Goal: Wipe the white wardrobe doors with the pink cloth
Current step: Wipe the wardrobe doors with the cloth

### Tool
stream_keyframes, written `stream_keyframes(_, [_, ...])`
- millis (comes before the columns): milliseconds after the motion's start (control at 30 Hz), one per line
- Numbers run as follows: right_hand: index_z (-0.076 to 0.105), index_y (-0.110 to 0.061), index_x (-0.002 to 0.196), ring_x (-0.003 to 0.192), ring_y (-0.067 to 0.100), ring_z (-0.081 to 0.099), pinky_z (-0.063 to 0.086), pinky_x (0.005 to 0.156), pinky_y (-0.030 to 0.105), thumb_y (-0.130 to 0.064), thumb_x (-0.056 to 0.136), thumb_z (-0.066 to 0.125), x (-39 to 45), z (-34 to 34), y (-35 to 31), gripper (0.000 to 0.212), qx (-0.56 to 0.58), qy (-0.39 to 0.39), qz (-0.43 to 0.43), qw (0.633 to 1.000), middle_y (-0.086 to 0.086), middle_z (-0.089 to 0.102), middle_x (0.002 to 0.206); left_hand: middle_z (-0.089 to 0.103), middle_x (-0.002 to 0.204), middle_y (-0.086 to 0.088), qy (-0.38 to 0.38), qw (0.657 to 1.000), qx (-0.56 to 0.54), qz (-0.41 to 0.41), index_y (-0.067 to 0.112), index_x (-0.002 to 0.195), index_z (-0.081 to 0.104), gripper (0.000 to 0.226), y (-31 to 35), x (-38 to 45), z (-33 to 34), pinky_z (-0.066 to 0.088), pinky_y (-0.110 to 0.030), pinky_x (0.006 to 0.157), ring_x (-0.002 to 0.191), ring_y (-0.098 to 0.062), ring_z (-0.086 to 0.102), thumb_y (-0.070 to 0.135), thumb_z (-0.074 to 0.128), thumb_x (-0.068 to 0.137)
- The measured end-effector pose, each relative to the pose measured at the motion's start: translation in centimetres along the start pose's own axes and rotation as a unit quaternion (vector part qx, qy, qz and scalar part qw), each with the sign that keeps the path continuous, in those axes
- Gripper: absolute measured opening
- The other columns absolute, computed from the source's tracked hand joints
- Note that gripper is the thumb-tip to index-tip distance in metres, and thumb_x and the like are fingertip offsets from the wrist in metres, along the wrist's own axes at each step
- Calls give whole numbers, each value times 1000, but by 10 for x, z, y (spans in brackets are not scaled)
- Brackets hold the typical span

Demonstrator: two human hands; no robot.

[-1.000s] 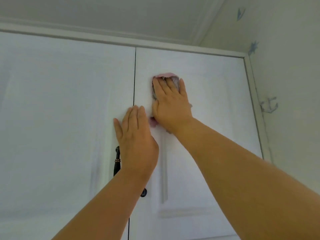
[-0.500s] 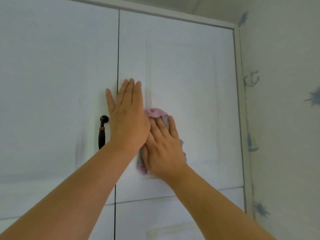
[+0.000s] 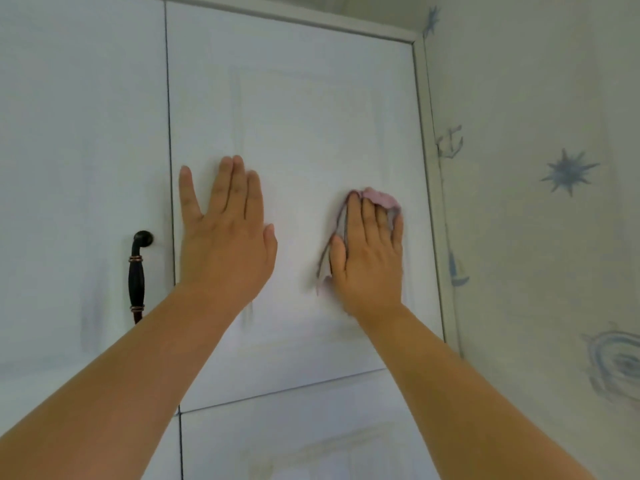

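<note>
**Pink cloth on right door, mid-wipe**

Pink cloth [image 3: 381, 199] sits flat against the right wardrobe door [image 3: 304, 109], pinned under my right hand [image 3: 369, 258]. Its edges show above the fingertips and along the thumb side. Right-hand fingers [image 3: 369, 220] lie straight and close together, pressing the cloth to the panel rather than pinching it. Left hand [image 3: 225, 237] rests bare on the same door, fingers [image 3: 235, 188] straight and slightly spread with the little finger splayed out, just right of the seam between the doors. Dark handle [image 3: 136, 275] is on the left door [image 3: 79, 133], just left of that seam.

Judgement: the wipe is in progress near the right edge of this panel, close to the frame [image 3: 429, 161].

For a clean pass, I should keep the palm flat so pressure is even, overlap the strokes, and run into the recessed moulding lines. The left hand steadies the door; it should keep off the wiped area. The left door and handle surround look untouched as yet.
</note>
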State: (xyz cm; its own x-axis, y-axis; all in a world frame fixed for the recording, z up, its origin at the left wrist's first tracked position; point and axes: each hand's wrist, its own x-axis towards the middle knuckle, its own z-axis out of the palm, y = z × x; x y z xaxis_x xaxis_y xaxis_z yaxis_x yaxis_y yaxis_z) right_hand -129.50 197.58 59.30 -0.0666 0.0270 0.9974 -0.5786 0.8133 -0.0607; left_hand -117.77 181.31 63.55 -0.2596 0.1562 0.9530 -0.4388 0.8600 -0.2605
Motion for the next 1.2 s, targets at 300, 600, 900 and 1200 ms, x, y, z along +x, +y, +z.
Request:
stream_keyframes(300, [23, -8, 157, 154, 22, 15, 10, 125, 51, -27, 101, 34, -99, -7, 27, 60, 47, -44, -9, 998, 10, 25, 163, 1, 165, -23, 34, 994, -100, 0, -4, 156, 7, 69, 32, 14, 23, 3, -60, 122, 154, -31, -3, 40, 16, 103])
stream_keyframes(600, [23, -8, 158, 154, 23, 16, -1, 125, 48, -34, 100, 21, 49, -13, 34, 64, 51, -41, 0, 998, 11, 25, 164, 4, 163, -26, 65, 992, -105, 4, -6, 155, 9, 75, 38, 15, 29, 8, -57, 123, 153, -35, 1, 43, 19, 99])
stream_keyframes(900, [6, -17, 161, 155, 16, 0, -10, 124, 43, -31, 108, 25, 176, -18, 30, 58, 40, -82, 0, 996, 5, 7, 169, 8, 163, -26, 92, 990, -109, 4, -6, 155, 14, 75, 39, 17, 37, 13, -57, 122, 154, -34, 5, 41, 25, 98])
stream_keyframes(1200, [24, -9, 158, 154, 25, 15, 13, 124, 54, -41, 102, 30, 12, -3, 29, 65, 43, 14, -6, 999, 12, 26, 164, 9, 163, -26, 97, 990, -105, 7, -6, 155, 14, 74, 37, 18, 39, 13, -56, 122, 153, -34, 6, 41, 24, 98])
